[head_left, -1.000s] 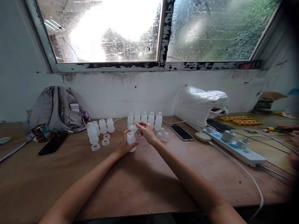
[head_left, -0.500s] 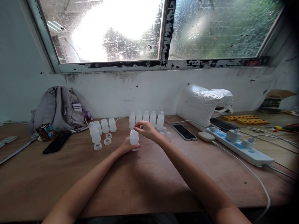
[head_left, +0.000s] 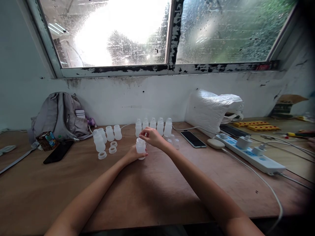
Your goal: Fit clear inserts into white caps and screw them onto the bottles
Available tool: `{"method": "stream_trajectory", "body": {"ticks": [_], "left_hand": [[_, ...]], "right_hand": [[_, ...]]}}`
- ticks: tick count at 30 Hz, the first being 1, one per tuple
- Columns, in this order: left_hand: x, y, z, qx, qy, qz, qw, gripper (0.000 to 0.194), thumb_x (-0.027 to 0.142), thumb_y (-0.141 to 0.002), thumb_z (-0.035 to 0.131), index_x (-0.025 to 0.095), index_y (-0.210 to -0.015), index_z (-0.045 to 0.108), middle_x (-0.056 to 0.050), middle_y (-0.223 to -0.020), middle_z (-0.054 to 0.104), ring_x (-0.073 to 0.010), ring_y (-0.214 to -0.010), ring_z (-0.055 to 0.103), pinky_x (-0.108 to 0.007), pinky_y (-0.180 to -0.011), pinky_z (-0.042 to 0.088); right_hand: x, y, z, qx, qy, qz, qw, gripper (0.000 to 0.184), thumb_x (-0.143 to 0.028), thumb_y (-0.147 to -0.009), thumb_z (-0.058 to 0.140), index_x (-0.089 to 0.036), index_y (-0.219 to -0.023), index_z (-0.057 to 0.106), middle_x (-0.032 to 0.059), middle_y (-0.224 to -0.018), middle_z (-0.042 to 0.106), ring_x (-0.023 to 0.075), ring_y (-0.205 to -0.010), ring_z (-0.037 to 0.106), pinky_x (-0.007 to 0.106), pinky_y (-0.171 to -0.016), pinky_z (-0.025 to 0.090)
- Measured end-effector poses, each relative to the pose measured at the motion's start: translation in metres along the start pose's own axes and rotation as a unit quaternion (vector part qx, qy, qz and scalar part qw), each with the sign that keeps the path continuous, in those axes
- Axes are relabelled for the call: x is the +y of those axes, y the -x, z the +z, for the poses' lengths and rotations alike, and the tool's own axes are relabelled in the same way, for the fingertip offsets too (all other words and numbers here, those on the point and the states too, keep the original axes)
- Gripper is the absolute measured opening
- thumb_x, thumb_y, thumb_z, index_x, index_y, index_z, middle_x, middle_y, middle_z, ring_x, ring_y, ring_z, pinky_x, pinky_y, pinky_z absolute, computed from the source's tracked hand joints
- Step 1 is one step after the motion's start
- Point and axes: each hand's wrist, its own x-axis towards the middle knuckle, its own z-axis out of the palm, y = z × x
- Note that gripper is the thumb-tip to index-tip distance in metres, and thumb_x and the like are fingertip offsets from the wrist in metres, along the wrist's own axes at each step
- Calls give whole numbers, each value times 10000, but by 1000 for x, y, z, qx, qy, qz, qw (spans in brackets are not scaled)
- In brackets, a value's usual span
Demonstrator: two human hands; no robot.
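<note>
My left hand (head_left: 132,154) is wrapped round a frosted baby bottle (head_left: 140,149) that stands upright on the table. Over the bottle's mouth, the fingers of my right hand (head_left: 149,135) pinch a clear teat piece, mostly hidden behind them. Behind my hands is a row of several capped bottles (head_left: 168,126). Small clear domed caps (head_left: 175,143) lie just right of my right wrist. To the left stand several uncapped frosted bottles (head_left: 99,143), with collar rings (head_left: 102,155) in front of them.
A grey backpack (head_left: 59,114), a drink carton (head_left: 47,141) and a black phone (head_left: 58,152) are at the left. Rightward lie another phone (head_left: 193,139), a silvery padded bag (head_left: 211,111), a round beige disc (head_left: 215,143) and a power strip (head_left: 253,157) with cables. Part of another person's hand (head_left: 311,141) shows at the far right.
My right hand has brought the clear teat piece from above and beside the bottle down onto its mouth. My left hand still holds the bottle. The view has shifted slightly.
</note>
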Motion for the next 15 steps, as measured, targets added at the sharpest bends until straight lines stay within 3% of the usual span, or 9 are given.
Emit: {"method": "stream_trajectory", "body": {"ticks": [15], "left_hand": [[5,2,0,-3,14,1,1000,339,351,-615,631,138,-873,577,-67,-884,616,-188,-797,566,-319,-719,439]], "right_hand": [[-1,1,2,34,-33,22,999,213,-378,-686,564,-166,-677,585,27,-755,531,103,-610,479,230,-563,374]]}}
